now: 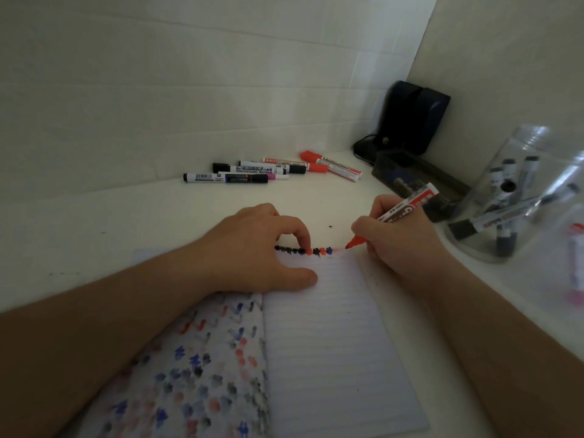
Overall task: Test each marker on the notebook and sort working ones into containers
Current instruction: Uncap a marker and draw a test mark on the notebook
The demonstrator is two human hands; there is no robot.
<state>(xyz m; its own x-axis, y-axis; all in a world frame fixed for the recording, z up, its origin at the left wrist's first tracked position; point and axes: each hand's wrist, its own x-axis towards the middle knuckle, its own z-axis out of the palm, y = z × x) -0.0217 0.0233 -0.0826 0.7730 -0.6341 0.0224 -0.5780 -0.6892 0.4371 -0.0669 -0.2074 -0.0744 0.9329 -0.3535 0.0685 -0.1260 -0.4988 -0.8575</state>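
Note:
An open lined notebook (328, 336) lies in front of me, its left page covered with ink blots. My right hand (401, 245) grips an uncapped red marker (407, 207), whose red tip touches the page's top edge at the end of a row of black, red and blue scribbles (303, 250). My left hand (256, 248) rests on the notebook's top with fingers curled, holding the page down; a red cap may be hidden in it. Several capped markers (268, 172) lie in a loose pile by the back wall.
A clear plastic jar (518, 197) with several black markers leans at the right. A dark tray (417, 181) with markers sits behind my right hand. A black object with a cable (410, 118) stands in the corner. White walls close in behind and to the right.

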